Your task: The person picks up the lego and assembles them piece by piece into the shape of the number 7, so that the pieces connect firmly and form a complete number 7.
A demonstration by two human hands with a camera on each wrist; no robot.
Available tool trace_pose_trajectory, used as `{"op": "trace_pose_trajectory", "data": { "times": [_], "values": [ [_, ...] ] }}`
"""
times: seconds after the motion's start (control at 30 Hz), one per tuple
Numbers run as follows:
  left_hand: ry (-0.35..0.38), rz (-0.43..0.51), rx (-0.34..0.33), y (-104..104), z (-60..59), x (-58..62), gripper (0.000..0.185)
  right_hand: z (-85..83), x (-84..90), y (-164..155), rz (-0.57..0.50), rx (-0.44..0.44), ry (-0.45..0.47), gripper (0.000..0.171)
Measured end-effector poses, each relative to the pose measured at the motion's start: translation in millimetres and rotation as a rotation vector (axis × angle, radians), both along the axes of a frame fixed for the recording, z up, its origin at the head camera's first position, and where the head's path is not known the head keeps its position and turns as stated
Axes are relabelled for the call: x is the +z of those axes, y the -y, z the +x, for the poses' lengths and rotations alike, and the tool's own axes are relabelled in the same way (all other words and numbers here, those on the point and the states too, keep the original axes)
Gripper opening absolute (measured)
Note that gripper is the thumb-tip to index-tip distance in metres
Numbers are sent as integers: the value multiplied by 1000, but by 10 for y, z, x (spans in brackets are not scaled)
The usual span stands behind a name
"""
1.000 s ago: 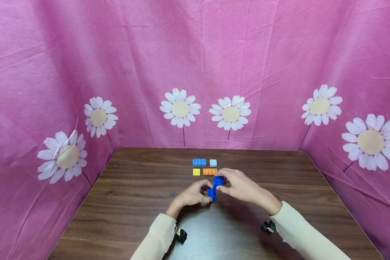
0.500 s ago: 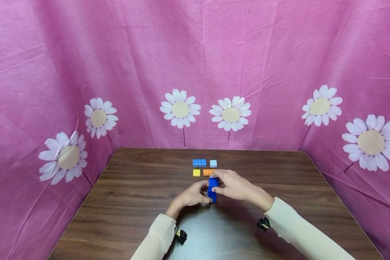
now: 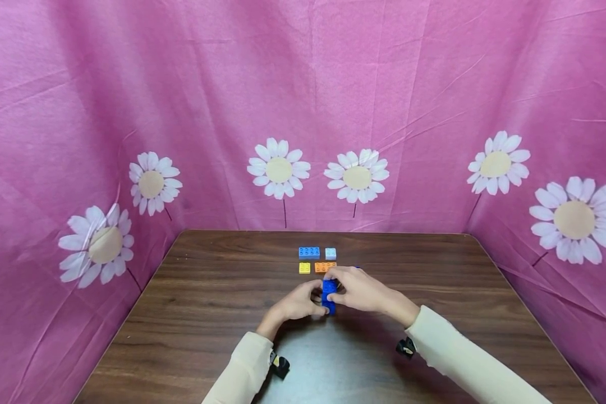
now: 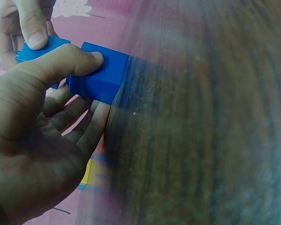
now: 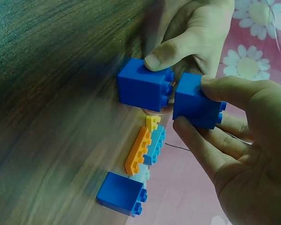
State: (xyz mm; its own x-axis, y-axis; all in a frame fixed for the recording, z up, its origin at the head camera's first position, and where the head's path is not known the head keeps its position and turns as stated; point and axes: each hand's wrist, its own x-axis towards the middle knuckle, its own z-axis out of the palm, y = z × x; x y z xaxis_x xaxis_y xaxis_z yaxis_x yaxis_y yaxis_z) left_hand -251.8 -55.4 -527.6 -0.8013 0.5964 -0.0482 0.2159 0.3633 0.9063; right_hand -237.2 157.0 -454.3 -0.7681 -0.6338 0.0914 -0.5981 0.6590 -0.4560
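Observation:
Over the middle of the wooden table [image 3: 207, 314], my two hands meet, each holding a dark blue brick. My left hand [image 3: 310, 300] grips one blue brick [image 5: 145, 89], thumb on top and fingers beneath; that brick [image 4: 100, 77] shows in the left wrist view too. My right hand [image 3: 340, 292] pinches the second blue brick [image 5: 196, 101] between thumb and fingers. The two bricks sit end to end with a narrow gap, the studs of the left one facing the right one. In the head view they look like one blue block [image 3: 328, 294].
Beyond my hands lie a blue long brick [image 3: 309, 252], a light blue brick [image 3: 330, 253], a yellow brick [image 3: 304, 268] and an orange brick [image 3: 325, 266]. A third dark blue brick [image 5: 122, 194] stands near them. Pink flowered cloth [image 3: 81, 140] walls the table on three sides.
My right hand has moved left and slightly down, bringing its blue brick in line with the one in my left hand. The left hand has stayed put.

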Motion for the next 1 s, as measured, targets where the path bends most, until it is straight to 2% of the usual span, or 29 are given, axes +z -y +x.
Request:
{"op": "trace_pose_trajectory", "data": {
  "times": [0.33, 0.53, 0.83, 1.0],
  "values": [
    [12, -4, 4, -6, -4, -1, 38, 3, -73, 3, 4, -6, 29, 32],
    [2, 11, -5, -1, -3, 4, 42, 5, -91, 6, -12, 22, 6, 28],
    [-8, 23, -4, 0, -11, -49, 34, 70, -121, 0, -2, -17, 10, 32],
    [-3, 32, -5, 3, 1, -49, 34, 65, -122, -7, -7, -5, 9, 33]
  ]
}}
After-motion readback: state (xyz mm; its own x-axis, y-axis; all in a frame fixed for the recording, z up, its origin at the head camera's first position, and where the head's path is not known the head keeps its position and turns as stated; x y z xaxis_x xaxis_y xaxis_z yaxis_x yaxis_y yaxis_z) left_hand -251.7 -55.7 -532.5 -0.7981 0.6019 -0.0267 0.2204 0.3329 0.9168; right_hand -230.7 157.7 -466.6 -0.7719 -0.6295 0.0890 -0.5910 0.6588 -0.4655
